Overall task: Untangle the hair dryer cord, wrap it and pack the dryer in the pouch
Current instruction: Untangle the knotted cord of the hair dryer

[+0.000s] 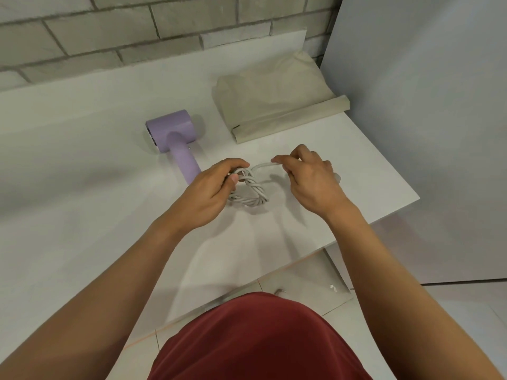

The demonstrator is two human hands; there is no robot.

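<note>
A lilac hair dryer [175, 138] lies on the white table [82, 160], its handle pointing toward me. Its white cord [253, 192] sits in a twisted, tangled bunch between my hands. My left hand [212, 192] grips the left side of the tangle with curled fingers and thumb. My right hand [311, 178] pinches a strand that arches up from the tangle. A beige fabric pouch [277, 97] lies flat behind my hands, at the back right of the table.
A grey brick wall [137, 31] runs along the table's far edge. A pale panel [425, 119] stands at the right, close to the table's right edge. Tiled floor [452, 305] shows below the front corner.
</note>
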